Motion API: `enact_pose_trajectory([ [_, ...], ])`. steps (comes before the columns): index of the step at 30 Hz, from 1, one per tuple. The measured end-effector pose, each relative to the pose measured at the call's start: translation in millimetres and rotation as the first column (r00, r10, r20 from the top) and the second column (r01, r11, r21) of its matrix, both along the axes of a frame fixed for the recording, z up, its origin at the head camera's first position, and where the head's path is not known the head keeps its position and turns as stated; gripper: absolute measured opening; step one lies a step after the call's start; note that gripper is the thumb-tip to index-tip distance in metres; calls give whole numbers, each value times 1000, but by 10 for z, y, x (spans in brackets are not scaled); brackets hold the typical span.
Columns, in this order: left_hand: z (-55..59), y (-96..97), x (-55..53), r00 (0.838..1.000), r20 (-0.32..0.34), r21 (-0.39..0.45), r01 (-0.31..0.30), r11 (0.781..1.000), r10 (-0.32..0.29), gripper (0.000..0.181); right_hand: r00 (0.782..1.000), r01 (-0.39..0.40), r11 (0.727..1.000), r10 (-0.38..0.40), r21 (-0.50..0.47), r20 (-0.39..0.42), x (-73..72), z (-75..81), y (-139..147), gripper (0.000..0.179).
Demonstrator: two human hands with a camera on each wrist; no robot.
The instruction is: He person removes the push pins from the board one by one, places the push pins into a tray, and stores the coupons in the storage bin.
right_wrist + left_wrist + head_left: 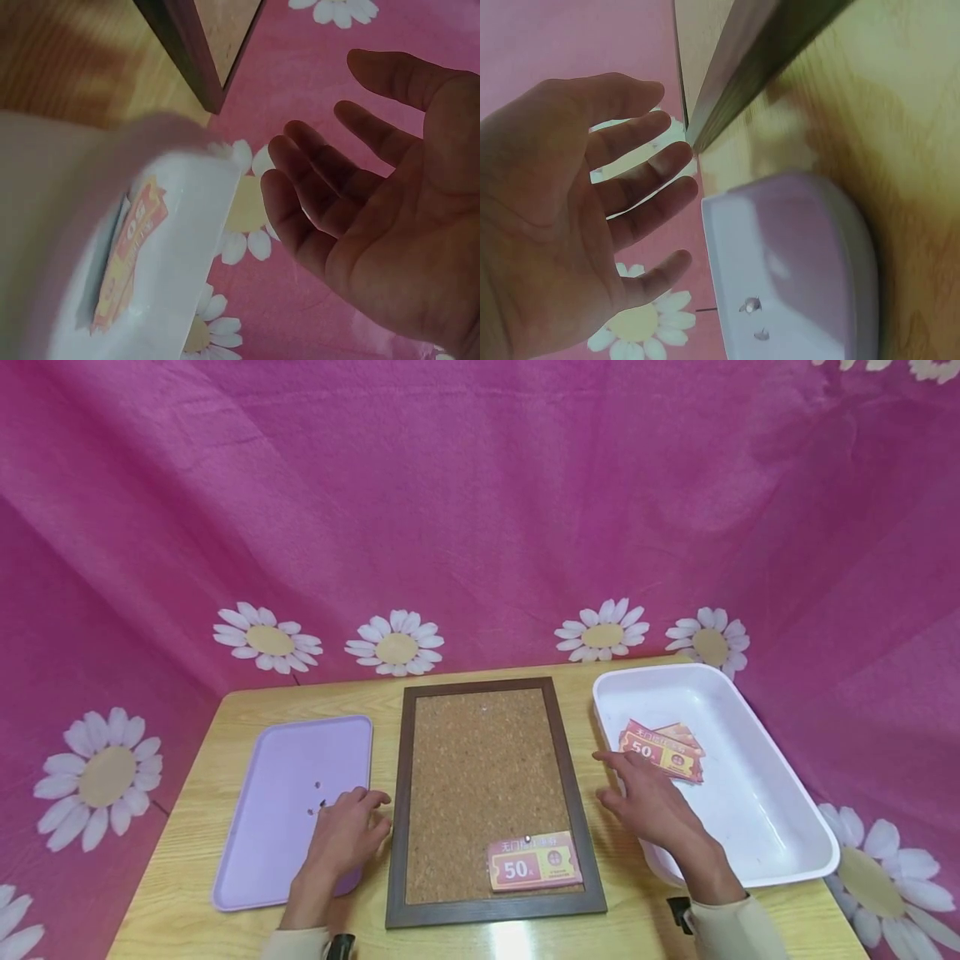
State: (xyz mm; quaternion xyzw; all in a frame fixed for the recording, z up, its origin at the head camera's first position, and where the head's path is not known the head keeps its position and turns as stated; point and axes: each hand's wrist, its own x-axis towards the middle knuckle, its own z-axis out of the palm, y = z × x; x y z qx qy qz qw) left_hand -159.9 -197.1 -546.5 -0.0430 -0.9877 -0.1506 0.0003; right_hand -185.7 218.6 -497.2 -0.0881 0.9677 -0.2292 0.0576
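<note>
A cork board in a dark wooden frame lies mid-table. On its lower right corner is a pink and yellow coupon marked 50, with a small round pin at its top edge. My left hand hovers over the right side of a purple tray, fingers relaxed and holding nothing. Several small pins lie on that tray, partly hidden by the hand in the head view. My right hand hangs loosely over the near left rim of a white bin, beside a fanned pile of coupons.
All of it stands on a light wooden table. A pink cloth with white daisies hangs behind and at both sides. The bin's raised walls reach close to the table's right edge. A strip of table separates the board from each container.
</note>
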Motion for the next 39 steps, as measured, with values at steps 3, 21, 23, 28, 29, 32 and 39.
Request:
enact_pose_trajectory([
  [3,-31,52,-7,1000,28,9,-12,1000,12,25,1000,-4,1000,4,-4,4,28,-29,-22,52],
  [21,-101,339,2,998,63,21,3,1000,-4,21,1000,-25,995,23,-92,-18,197,-280,-177,50],
  [23,-106,357,1,998,58,23,8,1000,-9,21,999,-30,995,28,-94,-19,211,-302,-204,50],
  [28,-120,415,16,998,49,30,25,999,-27,20,999,-51,993,50,-103,-17,240,-364,-264,50],
  [29,-121,431,21,998,53,32,27,999,-29,19,998,-57,994,56,-98,-20,244,-380,-276,50],
  [32,-136,479,30,997,71,39,33,999,-36,19,998,-66,994,65,-87,-15,257,-429,-311,51],
  [39,-159,584,54,996,58,69,61,996,-65,20,997,-73,990,77,-117,24,306,-542,-374,53],
])
